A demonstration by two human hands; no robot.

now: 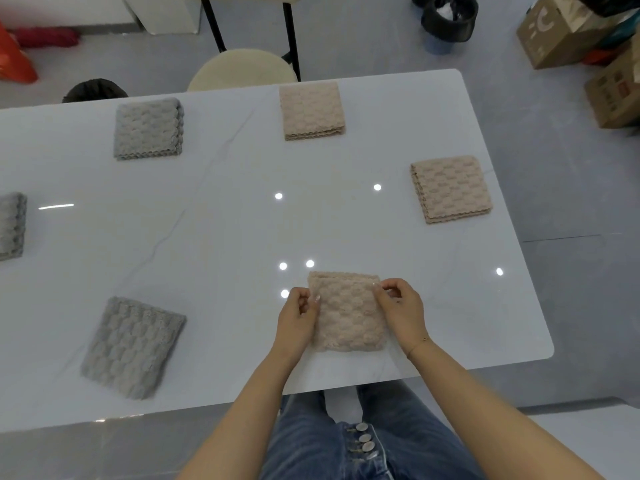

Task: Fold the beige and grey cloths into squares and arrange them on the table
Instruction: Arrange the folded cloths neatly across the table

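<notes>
- Beige cloth point(347, 311) in front of you is already down to a square, lying flat on the surface point(221, 216) close to the near edge, a bit right of centre. Looks like you're squaring up the last fold, since the scalloped edges at the far side are what you've got hold of.
- Your left hand point(298, 315) pinches the far-left corner and your right hand point(401, 308) pinches the far-right one, so each grip is closed on the cloth, fingers curled. Holding both far corners makes sense: it keeps the layers lined up so the stack doesn't slide apart.
- Two more beige squares are done: one at the far edge point(311, 110), one toward the right side point(450, 188). Beige seems to be kept on the right half, so this one probably belongs near the front right.
- Grey squares sit on the left: far-left one point(148, 128), another cut off by the left edge of the view point(12, 225), and a near one point(133, 346) that lies skewed, so you might want to straighten it.
- Beyond the surface there's a round stool point(242, 69), a black bin point(450, 17) and cardboard boxes point(561, 32) on the floor.
</notes>
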